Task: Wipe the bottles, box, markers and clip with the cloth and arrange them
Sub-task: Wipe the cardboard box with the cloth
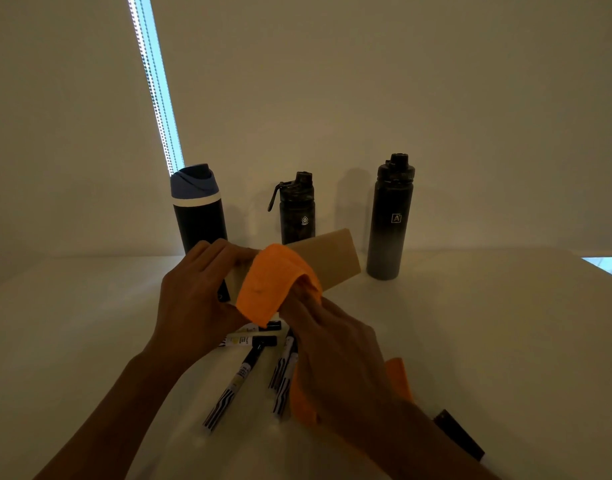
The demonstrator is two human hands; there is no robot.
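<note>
I see the left hand [197, 292] closed around the near end of a tan box [329, 259], holding it lifted above the white desk [488, 341] with its far end angled up to the right. The right hand [335, 344] is bunched around an orange cloth [271, 285], pressing it over the middle of the box; more of the cloth trails down under that wrist onto the desk. Beneath both hands lies a loose cluster of markers [244, 370], black-capped with striped ends, touching or crossing one another. Along the wall stand three bottles, all upright and well apart: a dark one with a blue lid [199, 209] on the left, partly behind the left hand, a short black bottle [296, 209] in the middle, and a tall black bottle [390, 220] on the right. A dark flat object [458, 434] lies by the right forearm; I cannot tell whether it is the clip.
</note>
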